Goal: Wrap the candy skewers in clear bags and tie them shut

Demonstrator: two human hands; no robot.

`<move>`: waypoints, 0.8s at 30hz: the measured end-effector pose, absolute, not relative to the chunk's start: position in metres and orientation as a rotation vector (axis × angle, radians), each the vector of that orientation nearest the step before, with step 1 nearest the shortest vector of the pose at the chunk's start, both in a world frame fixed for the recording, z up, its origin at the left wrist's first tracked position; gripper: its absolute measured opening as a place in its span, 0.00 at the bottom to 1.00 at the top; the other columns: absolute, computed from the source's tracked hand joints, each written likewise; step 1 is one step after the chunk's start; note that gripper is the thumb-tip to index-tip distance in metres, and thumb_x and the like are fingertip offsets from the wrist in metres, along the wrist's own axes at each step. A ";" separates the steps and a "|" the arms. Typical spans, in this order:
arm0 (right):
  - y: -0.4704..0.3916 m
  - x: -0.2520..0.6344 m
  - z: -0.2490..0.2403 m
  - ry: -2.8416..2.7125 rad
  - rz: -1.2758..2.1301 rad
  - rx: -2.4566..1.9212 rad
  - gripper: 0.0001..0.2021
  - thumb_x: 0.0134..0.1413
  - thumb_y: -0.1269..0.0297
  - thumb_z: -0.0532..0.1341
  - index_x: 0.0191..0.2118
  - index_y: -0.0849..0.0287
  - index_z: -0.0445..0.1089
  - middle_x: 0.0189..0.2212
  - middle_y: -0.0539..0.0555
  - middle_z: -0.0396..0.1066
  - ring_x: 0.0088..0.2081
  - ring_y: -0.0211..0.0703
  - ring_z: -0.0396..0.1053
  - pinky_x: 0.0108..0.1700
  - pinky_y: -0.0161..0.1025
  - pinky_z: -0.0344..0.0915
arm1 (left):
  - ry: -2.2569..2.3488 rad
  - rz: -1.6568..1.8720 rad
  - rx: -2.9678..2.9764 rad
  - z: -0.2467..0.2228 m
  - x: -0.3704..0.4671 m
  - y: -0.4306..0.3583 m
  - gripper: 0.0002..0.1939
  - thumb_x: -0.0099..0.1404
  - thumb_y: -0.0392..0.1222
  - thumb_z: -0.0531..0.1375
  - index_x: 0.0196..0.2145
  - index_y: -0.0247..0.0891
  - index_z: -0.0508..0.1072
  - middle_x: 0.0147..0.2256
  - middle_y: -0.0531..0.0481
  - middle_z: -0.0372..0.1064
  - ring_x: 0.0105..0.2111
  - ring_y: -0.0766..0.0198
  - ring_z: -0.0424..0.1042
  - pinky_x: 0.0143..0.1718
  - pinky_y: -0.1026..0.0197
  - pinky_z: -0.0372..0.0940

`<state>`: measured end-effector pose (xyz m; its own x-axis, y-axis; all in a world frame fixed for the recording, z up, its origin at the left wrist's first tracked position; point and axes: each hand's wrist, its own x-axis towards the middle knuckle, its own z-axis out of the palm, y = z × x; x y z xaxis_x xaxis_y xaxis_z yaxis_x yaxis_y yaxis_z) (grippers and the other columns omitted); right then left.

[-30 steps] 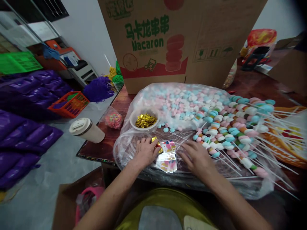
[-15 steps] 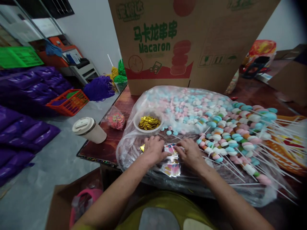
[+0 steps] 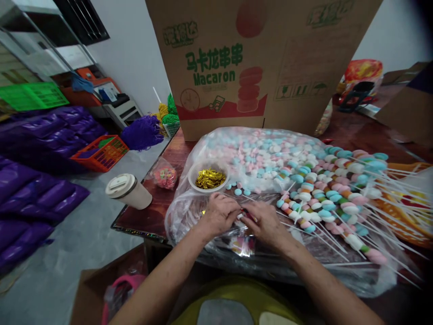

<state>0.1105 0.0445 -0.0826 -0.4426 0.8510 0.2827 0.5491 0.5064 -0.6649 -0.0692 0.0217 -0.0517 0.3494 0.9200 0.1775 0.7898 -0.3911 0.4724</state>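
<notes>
My left hand and my right hand meet above the plastic-covered table, fingertips pinched together. Between them is a small printed packet, mostly hidden by the fingers; a red and a white bit show. Just below lies a loose pile of shiny printed packets. Behind my left hand stands a white bowl filled with gold twist ties. Skewers of pastel marshmallows are heaped to the right of my right hand.
A large clear bag of loose marshmallows lies before a tall cardboard box. A lidded cup and a bag of pink candies stand at the left table edge. An open carton is below, left.
Both hands have drawn closer together and closed their fingers around one packet, raised off the pile. Before, they were spread over the fanned packets. The view has shifted slightly.
</notes>
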 end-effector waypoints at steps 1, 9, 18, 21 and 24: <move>0.042 0.112 -0.080 -2.102 0.713 -1.111 0.10 0.52 0.61 0.57 0.36 0.57 0.73 0.32 0.56 0.71 0.36 0.47 0.66 0.41 0.43 0.60 | 1.456 0.686 2.275 -0.048 -0.065 0.021 0.10 0.63 0.40 0.52 0.34 0.39 0.74 0.35 0.48 0.73 0.38 0.61 0.68 0.48 0.54 0.54; 0.008 0.145 -0.082 -1.796 0.903 -1.201 0.12 0.57 0.58 0.54 0.33 0.60 0.69 0.25 0.50 0.69 0.27 0.39 0.66 0.29 0.34 0.64 | 1.314 0.762 1.654 -0.060 -0.029 0.009 0.09 0.56 0.44 0.59 0.30 0.34 0.70 0.22 0.56 0.63 0.22 0.70 0.61 0.23 0.68 0.57; 0.007 0.158 -0.069 -1.834 0.761 -1.254 0.12 0.55 0.57 0.54 0.25 0.56 0.65 0.20 0.48 0.64 0.23 0.38 0.61 0.26 0.34 0.59 | 1.334 0.717 1.824 -0.053 -0.015 0.003 0.06 0.57 0.41 0.58 0.30 0.36 0.71 0.26 0.53 0.67 0.27 0.67 0.64 0.30 0.66 0.58; 0.009 0.157 -0.075 -1.843 0.723 -1.333 0.19 0.54 0.52 0.53 0.18 0.56 0.58 0.15 0.47 0.58 0.20 0.37 0.58 0.23 0.34 0.56 | 1.440 0.830 1.627 -0.063 -0.010 -0.003 0.09 0.55 0.43 0.59 0.24 0.35 0.68 0.20 0.56 0.62 0.21 0.70 0.59 0.24 0.68 0.56; 0.027 0.168 -0.077 -1.800 0.653 -1.517 0.24 0.57 0.48 0.46 0.15 0.57 0.55 0.14 0.49 0.58 0.20 0.37 0.58 0.23 0.35 0.56 | 1.441 0.876 1.675 -0.066 -0.014 -0.006 0.11 0.57 0.43 0.57 0.22 0.35 0.68 0.19 0.56 0.61 0.21 0.70 0.59 0.24 0.68 0.56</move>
<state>0.1679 0.0267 -0.0775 -0.0848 0.9799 0.1806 0.6359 0.1928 -0.7473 -0.0139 -0.0061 -0.0656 0.1337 0.9906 0.0274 0.4803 -0.0889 0.8726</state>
